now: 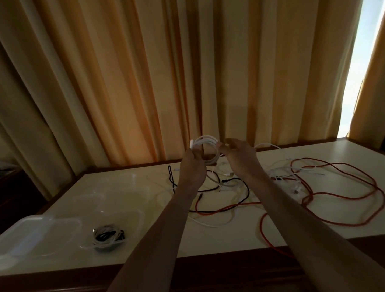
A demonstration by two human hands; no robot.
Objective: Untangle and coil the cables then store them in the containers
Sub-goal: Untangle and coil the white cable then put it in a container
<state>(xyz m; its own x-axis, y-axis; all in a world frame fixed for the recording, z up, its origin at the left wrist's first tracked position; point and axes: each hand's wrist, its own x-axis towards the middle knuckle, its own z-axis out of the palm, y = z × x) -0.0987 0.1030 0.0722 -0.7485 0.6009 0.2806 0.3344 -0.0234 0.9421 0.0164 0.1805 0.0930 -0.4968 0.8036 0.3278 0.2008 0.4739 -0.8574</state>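
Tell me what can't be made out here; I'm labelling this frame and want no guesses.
Head view only:
- Fingers of the left hand and right hand: seen from behind, mostly hidden round the white coil.
- Red cable: runs off the table's near edge.
- Coiled cables in the clear container: too dim to count.

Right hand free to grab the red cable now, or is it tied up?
Probably not yet: the right hand is pinching the white cable coil, which the left hand also grips. The red cable lies uncovered on the table to its right.
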